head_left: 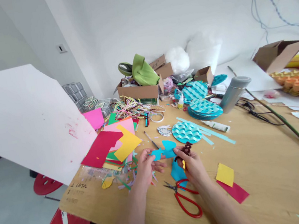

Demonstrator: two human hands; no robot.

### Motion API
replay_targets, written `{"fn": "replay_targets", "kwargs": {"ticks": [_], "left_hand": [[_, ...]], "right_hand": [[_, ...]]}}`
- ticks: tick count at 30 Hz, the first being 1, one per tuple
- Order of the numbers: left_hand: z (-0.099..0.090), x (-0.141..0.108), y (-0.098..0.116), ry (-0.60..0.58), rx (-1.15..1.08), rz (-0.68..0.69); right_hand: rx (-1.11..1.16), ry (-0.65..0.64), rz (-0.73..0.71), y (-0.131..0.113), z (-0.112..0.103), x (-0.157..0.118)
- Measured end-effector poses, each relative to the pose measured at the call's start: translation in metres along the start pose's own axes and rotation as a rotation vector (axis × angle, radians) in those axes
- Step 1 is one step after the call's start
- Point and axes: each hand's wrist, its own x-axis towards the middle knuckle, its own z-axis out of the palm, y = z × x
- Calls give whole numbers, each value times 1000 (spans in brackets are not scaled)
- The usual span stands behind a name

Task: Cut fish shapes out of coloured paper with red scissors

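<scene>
My left hand (pixel 147 169) pinches a small cut piece of blue paper (pixel 156 153) between thumb and fingers. Beside it, my right hand (pixel 193 164) is closed on a second blue paper cutout (pixel 169 148) with a rounded top. A dark brown crinkled pipe cleaner (pixel 187 149) and a small yellow bit (pixel 184 165) also stick out of my right hand. Whether the two blue pieces touch or overlap, I cannot tell. Below my hands lie red-handled scissors (pixel 188 203), their blades apart, partly over a blue paper scrap (pixel 177 171).
Left of my hands are coloured paper sheets (pixel 102 148) and a tilted white board (pixel 25 121). Woven blue discs (pixel 186 132), a glue bottle (pixel 216 125) and a metal flask (pixel 234 94) stand beyond. Yellow and red paper squares (pixel 225 175) lie right. A box (pixel 140 90) is at the back.
</scene>
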Motion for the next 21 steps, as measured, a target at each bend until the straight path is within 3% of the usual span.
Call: {"fn": "replay_targets", "kwargs": {"ticks": [9, 13, 18, 21], "left_hand": [[-2, 2, -1, 15, 30, 100], [-2, 1, -1, 27, 47, 81], [-4, 2, 1, -1, -76, -23], [-4, 1, 2, 9, -55, -6]], "right_hand": [[-55, 39, -71, 2, -2, 1], [-171, 23, -162, 2, -1, -2], [-334, -79, -375, 2, -1, -8], [-404, -161, -450, 4, -2, -11]]}}
